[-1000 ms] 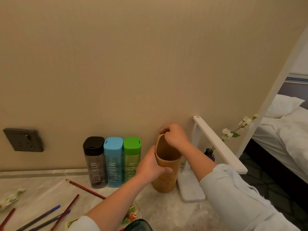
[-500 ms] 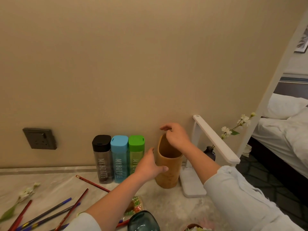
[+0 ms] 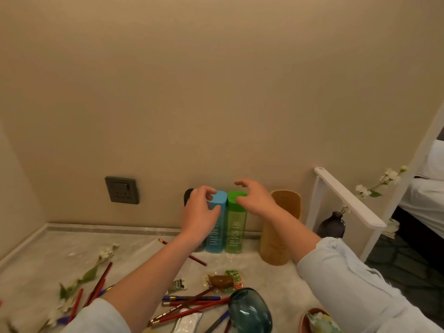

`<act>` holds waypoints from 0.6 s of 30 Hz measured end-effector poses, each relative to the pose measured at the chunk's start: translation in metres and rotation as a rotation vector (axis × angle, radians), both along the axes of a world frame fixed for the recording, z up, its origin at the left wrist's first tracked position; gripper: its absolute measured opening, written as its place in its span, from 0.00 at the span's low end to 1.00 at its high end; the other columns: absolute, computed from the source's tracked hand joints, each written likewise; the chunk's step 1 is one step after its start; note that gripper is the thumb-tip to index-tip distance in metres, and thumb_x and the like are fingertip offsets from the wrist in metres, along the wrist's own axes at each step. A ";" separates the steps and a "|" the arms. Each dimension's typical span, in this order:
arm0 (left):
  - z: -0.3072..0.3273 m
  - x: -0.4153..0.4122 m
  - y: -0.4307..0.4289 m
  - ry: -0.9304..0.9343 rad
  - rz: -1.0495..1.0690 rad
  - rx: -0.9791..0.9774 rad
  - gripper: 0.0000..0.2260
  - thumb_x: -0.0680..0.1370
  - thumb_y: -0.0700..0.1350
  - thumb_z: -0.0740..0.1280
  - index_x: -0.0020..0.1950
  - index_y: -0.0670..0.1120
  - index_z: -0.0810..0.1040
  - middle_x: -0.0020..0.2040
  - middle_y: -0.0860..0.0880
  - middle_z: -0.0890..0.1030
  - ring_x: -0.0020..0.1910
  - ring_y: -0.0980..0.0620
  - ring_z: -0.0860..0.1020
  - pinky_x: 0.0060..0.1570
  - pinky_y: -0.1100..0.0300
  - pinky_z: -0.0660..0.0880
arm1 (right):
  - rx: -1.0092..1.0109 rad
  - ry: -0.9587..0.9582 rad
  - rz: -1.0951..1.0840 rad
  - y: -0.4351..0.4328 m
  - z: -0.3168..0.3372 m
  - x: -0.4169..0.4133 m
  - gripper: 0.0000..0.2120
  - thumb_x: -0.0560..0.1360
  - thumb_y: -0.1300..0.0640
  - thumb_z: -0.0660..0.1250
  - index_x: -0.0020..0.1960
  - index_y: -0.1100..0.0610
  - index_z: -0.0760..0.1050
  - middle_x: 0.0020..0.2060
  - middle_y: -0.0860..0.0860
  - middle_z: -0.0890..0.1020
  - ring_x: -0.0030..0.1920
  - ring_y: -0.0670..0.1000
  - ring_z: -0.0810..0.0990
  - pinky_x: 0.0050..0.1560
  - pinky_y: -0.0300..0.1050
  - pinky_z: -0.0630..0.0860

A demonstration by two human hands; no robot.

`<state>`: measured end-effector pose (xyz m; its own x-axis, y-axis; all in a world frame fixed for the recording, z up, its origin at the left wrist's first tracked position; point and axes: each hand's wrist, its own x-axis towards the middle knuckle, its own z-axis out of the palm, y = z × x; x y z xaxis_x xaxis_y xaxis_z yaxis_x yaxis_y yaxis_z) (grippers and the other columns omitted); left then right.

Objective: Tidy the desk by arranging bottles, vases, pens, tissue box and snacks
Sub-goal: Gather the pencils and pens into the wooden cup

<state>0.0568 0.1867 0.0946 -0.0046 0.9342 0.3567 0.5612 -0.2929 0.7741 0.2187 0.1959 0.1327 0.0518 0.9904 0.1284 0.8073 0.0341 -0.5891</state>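
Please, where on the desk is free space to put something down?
Bare desk lies at the back left, below the wall socket, left of the bottles. The front is crowded: pencils, flower sprig, snack packet, teal glass vase.

Desk top: pale marbled stone, slight sheen. Blue bottle and green bottle: translucent plastic, matt caps. Holder: matt bamboo-like wood. Teal vase: glossy glass. Snack packet: shiny film wrapper. Wall: matt, finely textured.
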 end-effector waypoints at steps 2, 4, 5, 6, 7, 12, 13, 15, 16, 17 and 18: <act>-0.002 -0.012 0.005 0.069 0.074 0.019 0.22 0.71 0.43 0.71 0.63 0.53 0.70 0.60 0.51 0.70 0.58 0.51 0.74 0.56 0.53 0.74 | -0.017 -0.020 0.002 0.001 -0.002 -0.009 0.27 0.72 0.60 0.66 0.70 0.51 0.69 0.69 0.52 0.71 0.68 0.53 0.71 0.63 0.47 0.71; -0.007 -0.020 0.009 0.163 0.131 -0.019 0.32 0.71 0.44 0.72 0.72 0.50 0.62 0.69 0.48 0.63 0.66 0.47 0.66 0.63 0.52 0.69 | -0.033 -0.048 0.012 0.002 -0.005 -0.017 0.29 0.71 0.60 0.68 0.71 0.50 0.68 0.70 0.52 0.71 0.69 0.53 0.69 0.65 0.49 0.71; -0.010 -0.023 0.011 0.176 0.138 -0.054 0.36 0.71 0.44 0.72 0.75 0.49 0.57 0.72 0.46 0.59 0.70 0.46 0.63 0.66 0.52 0.67 | -0.038 -0.073 0.015 0.003 -0.007 -0.020 0.30 0.71 0.59 0.69 0.71 0.50 0.68 0.70 0.52 0.71 0.70 0.54 0.68 0.67 0.50 0.70; -0.013 -0.025 0.012 0.163 0.135 -0.098 0.40 0.71 0.44 0.72 0.76 0.49 0.52 0.74 0.46 0.55 0.72 0.45 0.59 0.68 0.51 0.65 | -0.042 -0.097 0.014 0.004 -0.008 -0.023 0.30 0.71 0.59 0.69 0.72 0.50 0.67 0.70 0.52 0.71 0.70 0.54 0.67 0.67 0.51 0.69; -0.016 -0.027 0.014 0.134 0.127 -0.151 0.43 0.71 0.43 0.72 0.77 0.50 0.48 0.76 0.46 0.53 0.74 0.44 0.57 0.69 0.49 0.64 | -0.044 -0.117 0.012 0.004 -0.009 -0.027 0.31 0.71 0.59 0.70 0.72 0.49 0.67 0.70 0.52 0.71 0.70 0.54 0.67 0.67 0.51 0.69; -0.029 -0.035 0.028 -0.013 0.083 -0.422 0.45 0.73 0.39 0.71 0.78 0.48 0.41 0.77 0.42 0.52 0.75 0.40 0.58 0.70 0.47 0.63 | -0.066 -0.209 0.044 0.008 -0.012 -0.036 0.30 0.72 0.62 0.68 0.72 0.47 0.68 0.68 0.52 0.72 0.68 0.55 0.68 0.65 0.52 0.71; -0.034 -0.036 0.033 -0.036 0.070 -0.471 0.44 0.73 0.38 0.71 0.78 0.46 0.43 0.76 0.41 0.54 0.74 0.40 0.60 0.69 0.47 0.64 | -0.079 -0.237 0.048 0.010 -0.014 -0.036 0.29 0.72 0.63 0.67 0.71 0.47 0.69 0.68 0.52 0.72 0.67 0.55 0.69 0.64 0.52 0.72; -0.043 -0.037 0.039 -0.028 0.060 -0.530 0.38 0.73 0.38 0.71 0.76 0.43 0.52 0.73 0.40 0.60 0.70 0.40 0.65 0.66 0.48 0.68 | -0.082 -0.279 0.055 0.011 -0.016 -0.036 0.27 0.74 0.63 0.65 0.70 0.47 0.70 0.67 0.52 0.72 0.67 0.55 0.69 0.64 0.53 0.72; -0.047 -0.037 0.042 0.003 0.062 -0.537 0.33 0.73 0.39 0.71 0.74 0.42 0.57 0.70 0.40 0.62 0.68 0.40 0.67 0.65 0.48 0.69 | -0.074 -0.288 0.052 0.010 -0.016 -0.036 0.26 0.74 0.63 0.64 0.70 0.47 0.71 0.67 0.52 0.72 0.67 0.55 0.69 0.65 0.53 0.71; -0.051 -0.037 0.044 0.039 0.066 -0.533 0.30 0.73 0.40 0.71 0.71 0.42 0.61 0.68 0.40 0.64 0.66 0.40 0.69 0.64 0.47 0.70 | -0.063 -0.294 0.048 0.010 -0.017 -0.035 0.26 0.75 0.64 0.63 0.70 0.47 0.71 0.67 0.52 0.72 0.68 0.54 0.68 0.65 0.53 0.71; -0.053 -0.036 0.047 0.064 0.070 -0.524 0.27 0.73 0.41 0.70 0.69 0.42 0.64 0.66 0.41 0.66 0.64 0.40 0.70 0.63 0.47 0.71 | -0.053 -0.298 0.043 0.010 -0.018 -0.034 0.25 0.75 0.64 0.63 0.70 0.47 0.71 0.67 0.52 0.72 0.68 0.54 0.68 0.65 0.52 0.70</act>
<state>0.0204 0.2333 0.0417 -0.0665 0.9854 -0.1565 0.6165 0.1639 0.7701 0.1842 0.2060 0.1152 -0.0228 0.9965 0.0798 0.9433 0.0479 -0.3285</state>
